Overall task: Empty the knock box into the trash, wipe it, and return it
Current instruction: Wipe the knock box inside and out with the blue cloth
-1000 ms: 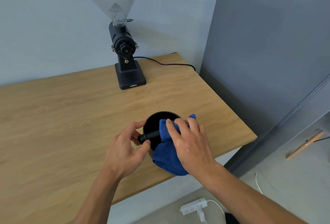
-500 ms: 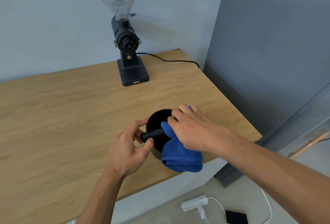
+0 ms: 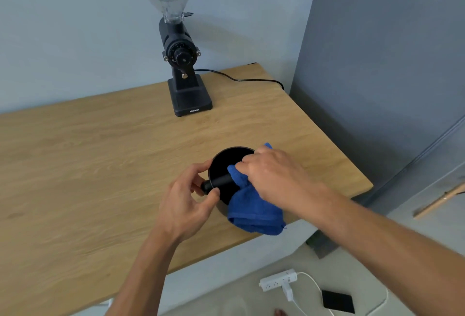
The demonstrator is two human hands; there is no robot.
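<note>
So the knock box, a round black tub with a bar across the top, is sitting on the wooden table near the front right corner, pretty close to the edge. The person is leaning over it with both arms out. Their left hand is curling around the left side of it, thumb and fingers pinching the black knob end of the bar where it's sticking out past the rim. So that hand is closed on the bar, holding the tub steady.

The right hand is bunching up a blue cloth and pressing it down into the right half of the tub. Fingers are curled tight around the cloth, knuckles up. Most of the cloth is spilling over the near rim and hanging down the front of the tub onto the table, and a little blue corner is poking out past the hand on the far side. The inside of the tub is looking dark and I honestly can't tell if there's anything left in there.

Further back a black coffee grinder with a clear funnel top is standing against the wall, its cord trailing off to the right. Down on the floor a white power strip is lying beside a flat black thing.
</note>
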